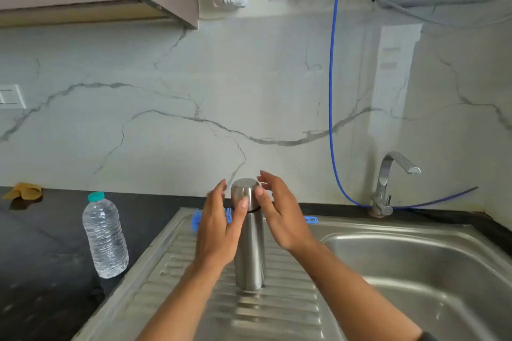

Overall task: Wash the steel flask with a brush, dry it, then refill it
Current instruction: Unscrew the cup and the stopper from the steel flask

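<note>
The steel flask (250, 252) stands upright on the ribbed drainboard (277, 310) of the sink, its steel cap on. My left hand (219, 230) is at the left of the cap with straight fingers, and its thumb lies against the cap's front. My right hand (279, 216) is at the cap's right, fingers spread and straight, thumb tip touching the cap. Neither hand is wrapped round the flask. A blue brush (196, 220) lies behind my hands at the drainboard's back edge, mostly hidden.
A clear plastic water bottle (105, 238) with a teal cap stands on the black counter at the left. The sink basin (415, 271) is at the right, with the tap (388, 183) behind it. A yellow cloth (23, 191) lies at the far left. A blue hose (331, 91) hangs down the wall.
</note>
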`<state>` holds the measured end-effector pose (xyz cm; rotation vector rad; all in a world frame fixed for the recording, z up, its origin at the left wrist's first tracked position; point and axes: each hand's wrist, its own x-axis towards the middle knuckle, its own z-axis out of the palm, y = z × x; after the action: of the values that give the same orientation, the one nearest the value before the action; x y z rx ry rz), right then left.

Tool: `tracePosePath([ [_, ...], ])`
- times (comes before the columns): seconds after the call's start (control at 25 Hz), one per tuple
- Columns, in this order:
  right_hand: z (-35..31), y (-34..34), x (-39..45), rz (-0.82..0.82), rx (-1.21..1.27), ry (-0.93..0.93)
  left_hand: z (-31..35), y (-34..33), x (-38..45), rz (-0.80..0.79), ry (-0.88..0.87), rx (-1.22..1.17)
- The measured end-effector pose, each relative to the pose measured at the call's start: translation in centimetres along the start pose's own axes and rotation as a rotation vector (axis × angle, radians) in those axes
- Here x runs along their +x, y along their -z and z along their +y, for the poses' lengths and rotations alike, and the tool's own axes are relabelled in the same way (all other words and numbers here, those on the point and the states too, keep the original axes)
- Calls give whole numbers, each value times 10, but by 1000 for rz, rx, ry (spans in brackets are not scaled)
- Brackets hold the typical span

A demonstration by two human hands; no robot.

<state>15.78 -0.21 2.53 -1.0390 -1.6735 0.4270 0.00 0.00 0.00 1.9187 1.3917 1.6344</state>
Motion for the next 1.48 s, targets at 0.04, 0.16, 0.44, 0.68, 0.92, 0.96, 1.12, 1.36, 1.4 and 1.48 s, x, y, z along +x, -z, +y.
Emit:
tracePosePath([
  [0.04,-1,-4,2,-17,42,-17,-4,-3,-4,-29,10,-91],
  [0.16,-6,-10,10,-87,64,-59,-12,-14,-16,-143,55,-172],
  [0.44,-12,-19,27,-44,-11,-141,-19,-36,-17,-71,167,-225],
  [0.68,-3,-21,43,-116,25,-103,-27,-39,-12,-117,260,-281],
  [0.92,7,-21,55,-357,411,-113,-31,-35,-10,-160,282,-299],
  [0.96,8,-20,54,-434,497,-107,-31,-33,-11,-171,274,-301],
  [1.12,2,-11,51,-523,430,-145,-29,-32,-16,-154,263,-313],
  [1.36,-61,36,61,-582,-427,-151,-29,-31,-15,-169,248,-314],
  [1.4,-70,31,62,-588,-595,-118,-28,-31,-15,-166,244,-313],
  [1.48,-81,16,62,-596,-865,-41,-26,-30,-17,-159,240,-310],
])
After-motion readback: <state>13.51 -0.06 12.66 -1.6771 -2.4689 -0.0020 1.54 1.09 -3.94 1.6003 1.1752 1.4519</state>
